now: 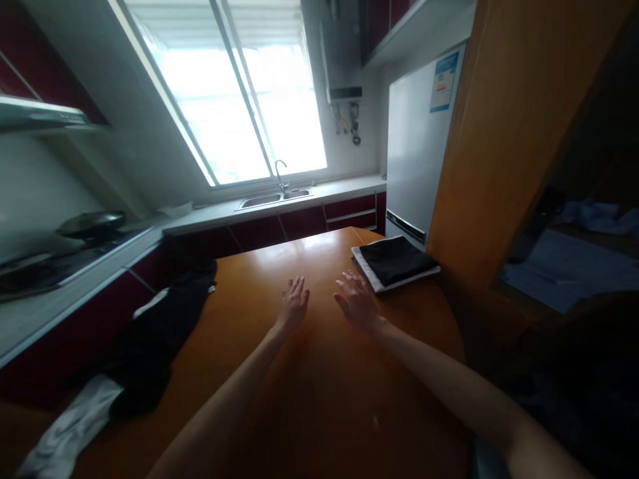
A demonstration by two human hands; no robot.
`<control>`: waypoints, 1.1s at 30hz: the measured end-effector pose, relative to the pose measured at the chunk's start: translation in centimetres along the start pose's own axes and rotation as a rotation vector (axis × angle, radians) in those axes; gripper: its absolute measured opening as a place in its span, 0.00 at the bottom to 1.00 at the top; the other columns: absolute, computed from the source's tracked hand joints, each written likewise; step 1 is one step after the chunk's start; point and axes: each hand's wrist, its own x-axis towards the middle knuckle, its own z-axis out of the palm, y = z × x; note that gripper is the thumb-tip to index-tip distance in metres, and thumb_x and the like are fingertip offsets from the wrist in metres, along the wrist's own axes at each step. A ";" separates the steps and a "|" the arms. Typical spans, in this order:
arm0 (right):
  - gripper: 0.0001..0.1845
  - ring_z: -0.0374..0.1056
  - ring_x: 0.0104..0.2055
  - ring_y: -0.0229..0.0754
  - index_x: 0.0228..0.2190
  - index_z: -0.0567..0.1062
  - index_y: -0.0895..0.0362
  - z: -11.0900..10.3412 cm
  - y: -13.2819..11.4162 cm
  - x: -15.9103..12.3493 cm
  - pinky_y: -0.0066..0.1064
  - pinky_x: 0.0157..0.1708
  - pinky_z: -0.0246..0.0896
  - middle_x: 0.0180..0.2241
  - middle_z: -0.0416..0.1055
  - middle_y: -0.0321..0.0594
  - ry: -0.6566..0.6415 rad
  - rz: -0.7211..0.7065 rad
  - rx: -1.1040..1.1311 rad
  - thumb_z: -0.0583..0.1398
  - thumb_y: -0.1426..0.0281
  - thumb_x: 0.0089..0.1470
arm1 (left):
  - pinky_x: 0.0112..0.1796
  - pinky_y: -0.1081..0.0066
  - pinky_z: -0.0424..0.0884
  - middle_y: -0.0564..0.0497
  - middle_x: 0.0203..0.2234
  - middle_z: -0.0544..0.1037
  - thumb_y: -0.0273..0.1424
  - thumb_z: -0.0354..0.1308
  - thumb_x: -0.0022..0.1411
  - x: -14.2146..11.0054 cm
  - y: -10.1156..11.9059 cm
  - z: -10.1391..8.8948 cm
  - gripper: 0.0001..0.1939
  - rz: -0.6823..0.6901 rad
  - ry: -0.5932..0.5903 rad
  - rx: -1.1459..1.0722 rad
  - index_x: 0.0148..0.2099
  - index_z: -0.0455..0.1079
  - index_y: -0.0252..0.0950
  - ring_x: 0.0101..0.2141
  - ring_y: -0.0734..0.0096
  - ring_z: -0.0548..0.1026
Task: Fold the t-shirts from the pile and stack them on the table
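Both arms reach forward over a brown wooden table (309, 359). My left hand (293, 305) is over the middle of the tabletop, fingers stretched out and holding nothing. To its right, my right hand (357, 303) has its fingers spread and is likewise bare. Just beyond the right hand lies a stack of folded cloth, with a black folded garment (397, 259) on top of a white one (372, 274). Along the table's left side sprawls a heap of black clothing (160, 332), unfolded, with a grey-white garment (74, 426) at its near end.
Past the table runs a counter with a steel sink (267, 199) and faucet (281, 176) below a bright window. A stove with a wok (92, 223) is at left. A fridge (419, 140) and an orange-brown wooden panel (479, 166) stand at right.
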 end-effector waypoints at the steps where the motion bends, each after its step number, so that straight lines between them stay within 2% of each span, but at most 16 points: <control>1: 0.28 0.47 0.72 0.50 0.59 0.71 0.58 1.1 -1.4 0.0 0.49 0.69 0.38 0.66 0.59 0.52 -0.015 -0.023 0.016 0.45 0.56 0.70 | 0.66 0.48 0.48 0.42 0.70 0.56 0.37 0.40 0.74 -1.6 -1.4 -0.8 0.28 -0.042 -0.008 0.033 0.72 0.56 0.35 0.71 0.56 0.47; 3: 0.26 0.47 0.72 0.50 0.58 0.72 0.57 3.1 -4.0 0.0 0.49 0.69 0.37 0.67 0.59 0.51 -0.065 -0.054 0.047 0.47 0.57 0.70 | 0.66 0.46 0.48 0.42 0.70 0.56 0.37 0.41 0.74 -4.6 -3.6 -2.3 0.27 -0.119 -0.033 0.096 0.71 0.58 0.36 0.71 0.54 0.48; 6: 0.25 0.46 0.72 0.51 0.60 0.69 0.58 5.9 -7.4 0.2 0.49 0.69 0.37 0.68 0.56 0.53 -0.168 -0.011 0.064 0.49 0.60 0.69 | 0.66 0.43 0.46 0.41 0.71 0.55 0.39 0.43 0.74 -8.3 -5.1 -4.2 0.28 -0.176 -0.077 0.163 0.71 0.58 0.36 0.71 0.52 0.48; 8: 0.27 0.44 0.72 0.52 0.63 0.66 0.59 7.5 -9.1 0.2 0.51 0.69 0.36 0.70 0.52 0.54 -0.238 0.041 0.056 0.50 0.61 0.68 | 0.66 0.43 0.45 0.41 0.71 0.53 0.40 0.44 0.73 -10.1 -5.6 -4.8 0.29 -0.175 -0.101 0.187 0.71 0.57 0.36 0.71 0.51 0.46; 11: 0.30 0.39 0.74 0.53 0.65 0.62 0.60 9.6 -10.5 -0.2 0.53 0.69 0.32 0.72 0.46 0.55 -0.318 0.067 0.012 0.50 0.61 0.68 | 0.67 0.44 0.44 0.41 0.72 0.52 0.41 0.45 0.73 -11.8 -6.0 -4.8 0.29 -0.174 -0.124 0.216 0.72 0.56 0.38 0.71 0.51 0.45; 17: 0.31 0.42 0.73 0.52 0.66 0.63 0.60 11.8 -9.9 -1.1 0.51 0.69 0.32 0.70 0.50 0.54 -0.457 0.035 -0.087 0.50 0.61 0.66 | 0.67 0.42 0.43 0.46 0.71 0.54 0.45 0.43 0.73 -12.9 -6.8 -4.0 0.29 -0.111 -0.185 0.209 0.71 0.58 0.44 0.71 0.53 0.47; 33: 0.31 0.44 0.73 0.51 0.65 0.64 0.58 12.7 -9.1 -1.2 0.51 0.69 0.35 0.70 0.52 0.49 -0.454 0.020 -0.170 0.48 0.60 0.65 | 0.67 0.43 0.43 0.49 0.70 0.56 0.46 0.45 0.72 -13.4 -7.0 -4.0 0.28 -0.097 -0.127 0.138 0.70 0.59 0.47 0.70 0.55 0.50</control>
